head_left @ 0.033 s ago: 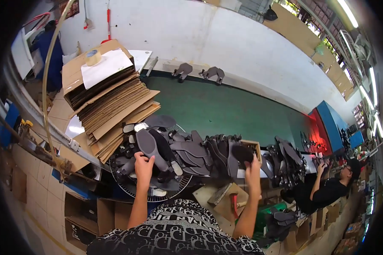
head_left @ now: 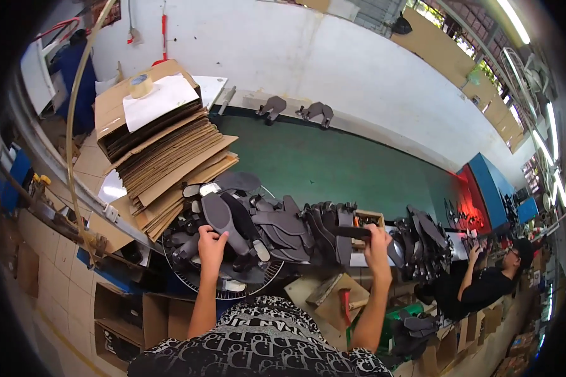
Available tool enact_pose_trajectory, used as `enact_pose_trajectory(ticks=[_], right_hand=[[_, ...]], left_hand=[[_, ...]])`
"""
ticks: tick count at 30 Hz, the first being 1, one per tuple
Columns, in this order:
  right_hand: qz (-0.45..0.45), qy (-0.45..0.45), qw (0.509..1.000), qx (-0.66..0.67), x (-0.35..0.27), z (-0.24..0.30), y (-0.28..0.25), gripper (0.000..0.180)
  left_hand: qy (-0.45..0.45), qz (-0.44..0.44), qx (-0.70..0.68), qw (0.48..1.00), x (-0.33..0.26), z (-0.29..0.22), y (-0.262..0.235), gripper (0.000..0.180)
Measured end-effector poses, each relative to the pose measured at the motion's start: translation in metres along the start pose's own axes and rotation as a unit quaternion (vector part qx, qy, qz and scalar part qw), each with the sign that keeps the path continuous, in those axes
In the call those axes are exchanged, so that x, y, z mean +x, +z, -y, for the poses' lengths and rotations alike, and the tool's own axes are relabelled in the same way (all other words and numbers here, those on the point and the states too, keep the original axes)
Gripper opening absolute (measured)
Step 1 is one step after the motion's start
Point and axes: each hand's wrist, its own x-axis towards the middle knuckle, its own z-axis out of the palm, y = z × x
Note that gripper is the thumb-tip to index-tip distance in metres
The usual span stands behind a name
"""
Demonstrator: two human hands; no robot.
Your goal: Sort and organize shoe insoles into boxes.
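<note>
My left hand [head_left: 212,245] is closed on the lower end of a grey shoe sole [head_left: 217,210], thumb along its edge. That sole lies over a heap of similar grey and black soles [head_left: 282,226], some with pale ends, partly in a round wire basket [head_left: 267,276]. To the right, my right hand [head_left: 377,246] pinches a dark, flat shoe sole [head_left: 351,232], seen nearly edge-on, above a row of soles standing on edge [head_left: 324,235]. My fingers hide the end of this dark piece.
Stacked flattened cardboard [head_left: 176,157], with tape [head_left: 141,85] on top, rises at the left. Beyond the heap runs a green work surface [head_left: 295,151]. A hammer [head_left: 347,305] lies near my right forearm. Further right, a co-worker [head_left: 484,276] works beside a blue machine [head_left: 484,182].
The dark sole in my right hand has turned from showing its broad face to nearly edge-on. My left hand keeps its hold on the grey sole.
</note>
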Motion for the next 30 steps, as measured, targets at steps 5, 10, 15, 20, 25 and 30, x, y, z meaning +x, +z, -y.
enact_pose_trajectory(ticks=[5, 10, 15, 20, 25, 30], right_hand=[[0.122, -0.229, 0.962, -0.089, 0.076, -0.019, -0.001, 0.020], [0.308, -0.454, 0.806, -0.222, 0.097, -0.034, 0.042, 0.019], [0.334, -0.477, 0.794, -0.173, 0.093, -0.058, 0.091, 0.021], [0.262, -0.440, 0.847, -0.143, 0.082, -0.076, 0.086, 0.022], [0.118, -0.261, 0.958, -0.023, 0.055, -0.067, 0.076, 0.035], [0.039, 0.131, 0.836, 0.531, 0.017, 0.023, 0.072, 0.027]], left_hand=[[-0.117, 0.100, -0.258, 0.954, -0.002, -0.019, -0.034, 0.017], [-0.080, -0.016, -0.305, 0.949, -0.004, -0.053, -0.057, 0.016], [-0.060, -0.002, -0.311, 0.949, -0.014, -0.073, -0.050, 0.022], [-0.089, 0.032, -0.341, 0.935, -0.030, -0.078, -0.029, 0.023], [-0.086, 0.109, -0.353, 0.925, -0.040, -0.091, -0.002, 0.018], [-0.145, 0.199, -0.414, 0.876, -0.044, -0.119, 0.027, 0.014]])
